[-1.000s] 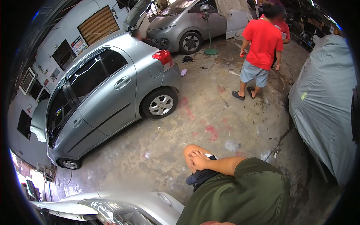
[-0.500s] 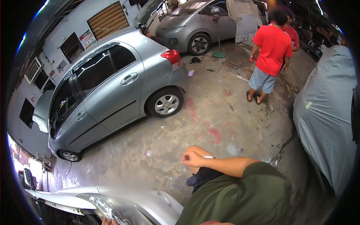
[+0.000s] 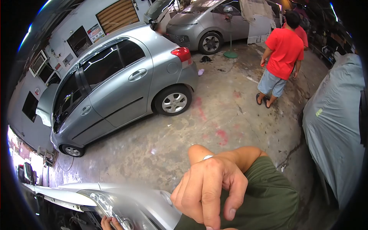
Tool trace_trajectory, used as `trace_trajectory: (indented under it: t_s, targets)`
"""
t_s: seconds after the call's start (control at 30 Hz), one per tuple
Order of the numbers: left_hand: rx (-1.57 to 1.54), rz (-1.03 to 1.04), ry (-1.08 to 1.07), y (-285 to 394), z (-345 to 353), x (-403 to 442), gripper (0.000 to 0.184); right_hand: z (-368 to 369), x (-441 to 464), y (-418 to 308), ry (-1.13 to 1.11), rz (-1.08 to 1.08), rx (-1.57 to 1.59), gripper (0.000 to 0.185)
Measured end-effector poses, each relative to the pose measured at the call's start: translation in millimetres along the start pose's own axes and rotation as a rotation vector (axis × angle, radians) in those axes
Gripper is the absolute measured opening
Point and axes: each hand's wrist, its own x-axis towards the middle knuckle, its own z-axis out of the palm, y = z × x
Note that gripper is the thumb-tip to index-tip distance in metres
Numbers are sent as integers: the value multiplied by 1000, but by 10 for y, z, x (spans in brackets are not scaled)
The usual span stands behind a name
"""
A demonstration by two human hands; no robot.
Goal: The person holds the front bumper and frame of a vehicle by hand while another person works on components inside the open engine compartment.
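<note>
Take headlight (image 3: 110,206) by its rim: likely stiff, slick, brittle. Half-open with right hand (image 3: 209,188); cannot tell with left hand (image 3: 110,223), cropped.

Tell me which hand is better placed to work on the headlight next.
Probably the left hand: its fingertips are right at the edge of the headlight. The right hand is raised close to the camera, well away from it, with its fingers pointing down.
</note>
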Motion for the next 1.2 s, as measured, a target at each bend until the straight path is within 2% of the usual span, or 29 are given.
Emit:
trace_trajectory:
  t_s: [0.23, 0.4, 0.53, 0.63, 0.77, 1.2]
  targets:
    - [-6, 57, 55, -72, 27, 2, 32, 58, -34, -88, 31, 101, 19, 29]
    - [-5, 54, 50, -50, 33, 7, 32, 32, -87, 85, 7, -64, 3, 31]
    - [-17, 40, 43, 20, 22, 13, 32, 20, -101, 110, 0, -95, -14, 31]
    - [-6, 45, 38, 1, 27, 15, 32, 39, -82, 47, 9, -31, 0, 32]
    - [2, 50, 44, -34, 33, 13, 33, -24, -67, -220, -71, 212, -96, 33]
    - [-7, -5, 6, -10, 13, 6, 38, -55, -60, -202, -111, 178, -159, 36]
